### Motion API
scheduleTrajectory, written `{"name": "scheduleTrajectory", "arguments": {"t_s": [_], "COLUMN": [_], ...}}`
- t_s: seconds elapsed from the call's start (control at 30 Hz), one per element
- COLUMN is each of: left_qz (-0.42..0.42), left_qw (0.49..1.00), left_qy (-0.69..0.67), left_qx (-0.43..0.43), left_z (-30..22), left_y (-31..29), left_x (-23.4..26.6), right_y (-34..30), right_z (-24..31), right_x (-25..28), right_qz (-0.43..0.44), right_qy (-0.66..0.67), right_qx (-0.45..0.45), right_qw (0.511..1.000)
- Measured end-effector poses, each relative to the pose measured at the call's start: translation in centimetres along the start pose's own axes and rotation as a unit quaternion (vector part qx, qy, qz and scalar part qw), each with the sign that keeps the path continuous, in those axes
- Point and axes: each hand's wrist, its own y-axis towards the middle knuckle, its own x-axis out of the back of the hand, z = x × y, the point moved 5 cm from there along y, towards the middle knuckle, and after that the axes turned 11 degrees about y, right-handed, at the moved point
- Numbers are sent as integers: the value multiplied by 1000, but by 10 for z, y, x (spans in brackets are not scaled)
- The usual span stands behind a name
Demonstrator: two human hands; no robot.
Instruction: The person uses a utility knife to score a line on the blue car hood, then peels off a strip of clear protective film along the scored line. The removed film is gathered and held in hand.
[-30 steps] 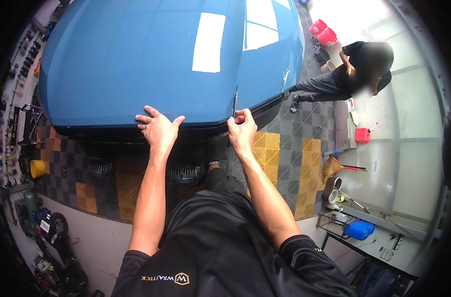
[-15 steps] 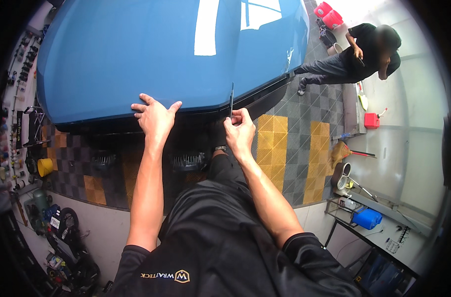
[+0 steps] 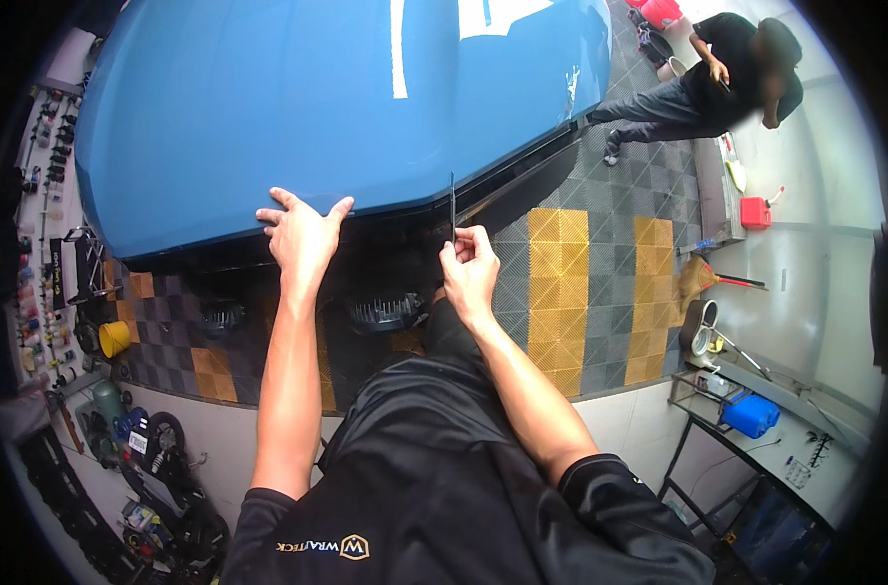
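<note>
A large blue car hood [image 3: 269, 117] fills the far side of the head view, with a dark gap and trim under its near edge. My left hand [image 3: 305, 234] rests with fingers spread on that near edge, left of the middle. In my right hand [image 3: 471, 268], thumb and fingers pinch a thin, dark, blade-like tool [image 3: 453, 207]. The tool points away from me, and its tip overlaps the hood's edge in the picture; whether it touches the paint I cannot tell.
A person [image 3: 736, 78] in dark clothes stands at the far right beside the car. Grey and yellow floor tiles [image 3: 558, 292] lie to the right. A red fuel can [image 3: 756, 213], a broom [image 3: 697, 281] and a blue container [image 3: 751, 415] line the right wall; a yellow bucket [image 3: 115, 338] is at left.
My right hand and the tool have drawn slightly toward me relative to the hood's edge. My left hand stays on the edge. The whole view has shifted a little.
</note>
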Motion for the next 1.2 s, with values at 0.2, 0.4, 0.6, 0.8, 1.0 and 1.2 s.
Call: {"name": "scheduleTrajectory", "arguments": {"t_s": [0.2,0.4,0.6,0.8,1.0,1.2], "left_qz": [2,10,5,2,1,4], "left_qw": [999,997,995,994,993,994], "left_qy": [37,78,98,110,114,111], "left_qx": [-6,3,-2,-6,-12,-14], "left_z": [0,2,1,1,1,1], "left_y": [0,1,2,0,0,1], "left_x": [3,5,7,9,12,11], "right_y": [-8,-3,-1,-2,0,1], "right_z": [-25,-48,-60,-66,-66,-70], "right_x": [0,-5,-13,-15,-18,-19], "right_qz": [3,-3,-20,-28,-14,-9], "right_qy": [30,59,85,108,89,83], "right_qx": [9,32,58,71,90,107], "right_qw": [999,998,995,991,992,991]}}
